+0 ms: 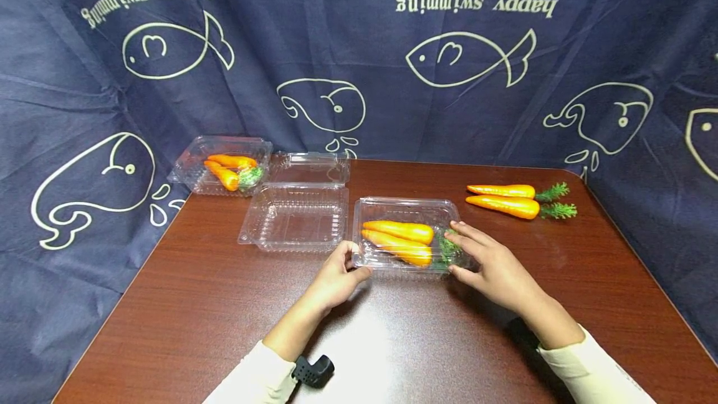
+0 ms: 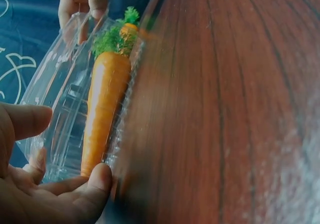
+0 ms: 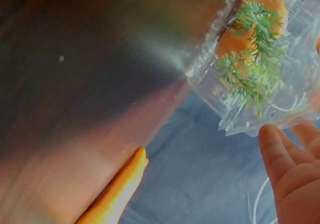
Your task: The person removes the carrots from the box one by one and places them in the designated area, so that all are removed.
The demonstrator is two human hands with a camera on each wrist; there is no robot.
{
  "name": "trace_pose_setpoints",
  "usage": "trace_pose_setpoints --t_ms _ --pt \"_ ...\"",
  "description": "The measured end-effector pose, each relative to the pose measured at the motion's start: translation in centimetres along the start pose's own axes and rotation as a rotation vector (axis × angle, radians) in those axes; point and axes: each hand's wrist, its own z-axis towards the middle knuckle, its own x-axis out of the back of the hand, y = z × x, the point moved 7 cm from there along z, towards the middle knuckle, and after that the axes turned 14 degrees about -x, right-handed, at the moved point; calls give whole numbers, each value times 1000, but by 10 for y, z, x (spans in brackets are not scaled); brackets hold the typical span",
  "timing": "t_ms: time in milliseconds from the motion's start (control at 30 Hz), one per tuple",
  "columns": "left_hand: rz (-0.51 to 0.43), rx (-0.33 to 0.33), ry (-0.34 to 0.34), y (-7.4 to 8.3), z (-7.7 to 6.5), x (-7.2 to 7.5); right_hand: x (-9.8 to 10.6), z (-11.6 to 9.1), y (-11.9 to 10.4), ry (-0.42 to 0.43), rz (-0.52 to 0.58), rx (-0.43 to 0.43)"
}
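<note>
A clear plastic clamshell box (image 1: 406,206) with two orange carrots (image 1: 399,230) inside sits in front of me, its lid over them. The carrots' green tops (image 3: 257,49) point to the box's right end. My left hand (image 1: 335,279) grips the left front corner, with fingers curled at the end wall, as the left wrist view shows up close. At the opposite end, my right hand (image 1: 493,264) holds the box between its thumb at the front and fingers at the right edge. In the right wrist view, fingertips (image 3: 270,134) meet the clear rim.
An open clamshell box (image 1: 297,220) stands just left of the held one. Behind it to the left, another box (image 1: 191,164) contains carrots. Two loose carrots (image 1: 502,206) lie at the back right of the brown table (image 1: 224,304). A blue printed curtain (image 1: 381,123) hangs behind.
</note>
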Motion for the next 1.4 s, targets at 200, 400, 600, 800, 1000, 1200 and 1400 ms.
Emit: trace_pose_setpoints --t_ms 200,400,600,800,1000,1200,1400 --pt "-30 14 -32 -1 -1 5 2 2 0 12 1 27" --pt "-63 22 -59 -3 1 8 5 5 1 12 -6 46" --pt "-52 -3 -41 -1 0 6 11 7 -4 20 12 80" --pt "88 -34 0 2 -2 7 14 9 -6 23 22 99" --pt "258 -44 -3 3 -4 7 13 10 -4 14 22 114" --pt "275 -28 -59 6 -4 3 13 8 -4 34 12 140" --pt "312 -22 -91 9 -6 -1 11 6 -5 32 -10 161"
